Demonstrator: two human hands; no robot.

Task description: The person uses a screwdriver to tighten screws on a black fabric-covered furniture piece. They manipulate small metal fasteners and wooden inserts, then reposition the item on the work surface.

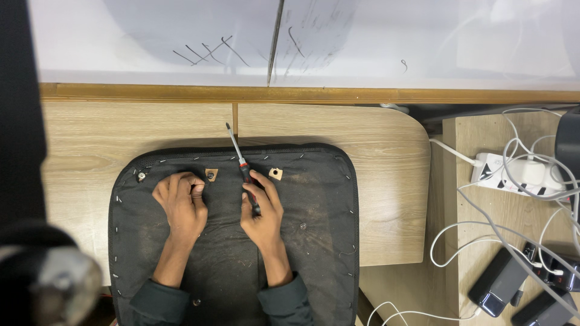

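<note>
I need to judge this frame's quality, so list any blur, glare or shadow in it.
Head view: the hands, left hand and right hand with the screwdriver, look sharp and evenly lit; a large out-of-focus object smears the lower left corner; a dark band blocks the left edge; the white board above shows a soft grey shadow.

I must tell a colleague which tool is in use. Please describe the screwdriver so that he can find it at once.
On the wooden table lies a black fabric-covered seat panel with staples along its edges. Near its top middle, the right hand grips the screwdriver. It has a red and black handle and a thin metal shaft that points up past the panel's top edge, the only long, slim tool there.
</note>
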